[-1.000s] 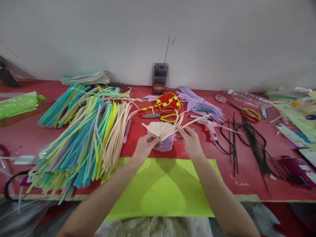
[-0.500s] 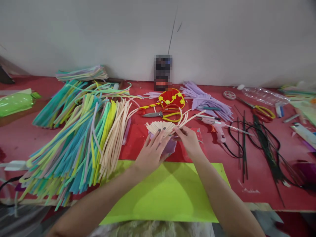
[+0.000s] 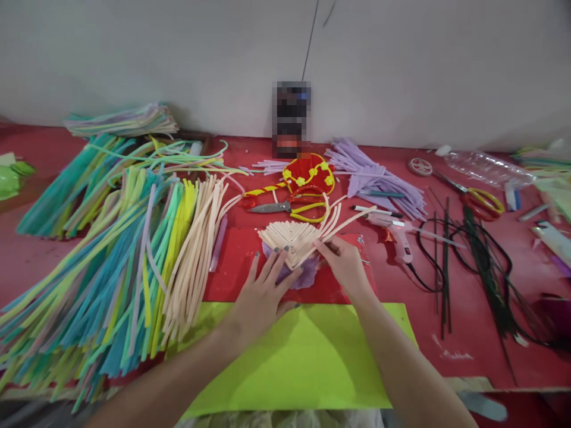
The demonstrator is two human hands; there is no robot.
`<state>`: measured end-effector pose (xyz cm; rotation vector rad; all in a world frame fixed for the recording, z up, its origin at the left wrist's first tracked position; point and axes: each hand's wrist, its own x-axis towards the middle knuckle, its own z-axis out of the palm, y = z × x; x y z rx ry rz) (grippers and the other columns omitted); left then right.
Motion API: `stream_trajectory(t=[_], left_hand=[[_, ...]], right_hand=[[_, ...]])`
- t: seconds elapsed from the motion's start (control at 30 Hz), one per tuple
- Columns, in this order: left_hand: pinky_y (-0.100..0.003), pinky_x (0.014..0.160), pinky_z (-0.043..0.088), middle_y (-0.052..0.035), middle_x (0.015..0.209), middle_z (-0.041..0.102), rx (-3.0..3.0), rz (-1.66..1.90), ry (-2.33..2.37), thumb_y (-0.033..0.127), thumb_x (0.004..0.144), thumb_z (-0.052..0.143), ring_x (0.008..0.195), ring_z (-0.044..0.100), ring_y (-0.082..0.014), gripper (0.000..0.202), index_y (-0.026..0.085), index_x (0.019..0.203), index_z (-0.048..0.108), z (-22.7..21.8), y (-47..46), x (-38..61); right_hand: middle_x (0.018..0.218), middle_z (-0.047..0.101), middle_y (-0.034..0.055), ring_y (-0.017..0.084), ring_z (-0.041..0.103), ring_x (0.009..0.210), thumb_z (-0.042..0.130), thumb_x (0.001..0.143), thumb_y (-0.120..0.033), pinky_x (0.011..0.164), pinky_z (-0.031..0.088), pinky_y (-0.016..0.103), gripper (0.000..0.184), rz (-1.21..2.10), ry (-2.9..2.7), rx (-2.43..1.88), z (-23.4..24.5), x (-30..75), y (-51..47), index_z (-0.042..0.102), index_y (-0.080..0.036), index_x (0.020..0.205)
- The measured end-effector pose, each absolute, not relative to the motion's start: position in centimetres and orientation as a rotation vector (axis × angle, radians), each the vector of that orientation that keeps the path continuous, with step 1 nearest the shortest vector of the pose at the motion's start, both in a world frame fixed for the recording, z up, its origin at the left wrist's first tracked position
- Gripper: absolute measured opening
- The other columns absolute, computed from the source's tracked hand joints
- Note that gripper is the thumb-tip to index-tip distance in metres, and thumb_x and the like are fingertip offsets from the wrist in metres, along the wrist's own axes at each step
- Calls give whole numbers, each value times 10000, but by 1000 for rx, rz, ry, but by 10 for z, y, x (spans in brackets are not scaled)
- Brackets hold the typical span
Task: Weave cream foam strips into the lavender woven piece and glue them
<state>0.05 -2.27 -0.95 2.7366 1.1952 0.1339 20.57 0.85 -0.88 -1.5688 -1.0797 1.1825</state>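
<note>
A fan-shaped piece of cream pipe cleaners (image 3: 289, 236), laid in V-shaped rows, rests on a purple fuzzy backing (image 3: 307, 278). My left hand (image 3: 259, 297) lies open with its fingers spread, their tips touching the lower left edge of the piece. At its right edge, my right hand (image 3: 342, 264) is closed in a pinch on a cream pipe cleaner (image 3: 350, 220). Several loose cream ends stick out up and to the right from there. My right fingertips partly cover the spot being pinched. Beneath the piece is a red board (image 3: 234, 279).
Bundles of coloured pipe cleaners (image 3: 120, 255) fill the left side. Yellow-handled scissors (image 3: 307, 208) and a red-and-yellow ornament (image 3: 307, 172) lie beyond my hands. To the right are a glue gun (image 3: 401, 241) and dark green stems (image 3: 484, 267). A yellow-green sheet (image 3: 294, 356) lies in front.
My left hand has slid down and left off the piece, uncovering its V-shaped rows. My right hand stays at the right edge. The camera view has shifted slightly.
</note>
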Motion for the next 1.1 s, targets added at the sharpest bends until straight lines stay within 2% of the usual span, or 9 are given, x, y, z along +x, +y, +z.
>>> stream_trajectory(t=[0.27,0.5,0.83,1.1], left_hand=[[-631,1067,288,-177,1497,363,2735,111,1247,515,905,479,1375,345,-361,582,273,1428,395,-3,-23,2],[-617,1081,277,-192,1458,417,2755,131,1281,524,930,406,1363,368,-352,570,243,1426,404,-5,-26,3],[-607,1101,258,-171,1521,322,2763,66,1318,560,927,378,1407,292,-330,632,209,1452,352,-10,-28,3],[-605,1087,274,-168,1527,310,2764,39,1292,554,914,426,1398,314,-331,591,289,1439,370,-7,-27,2]], right_hand=[[727,653,19,161,609,612,671,760,-449,537,515,281,290,1091,-1060,-1526,-13,205,13,632,-202,908],[757,656,22,155,596,587,654,768,-454,534,502,284,276,1043,-1098,-1545,-14,201,15,626,-213,900],[711,639,2,128,571,495,649,764,-461,512,482,268,301,962,-1140,-1578,-13,202,14,626,-192,897],[659,624,7,179,611,634,647,753,-421,530,509,276,290,953,-1155,-1576,-19,206,15,639,-195,935]])
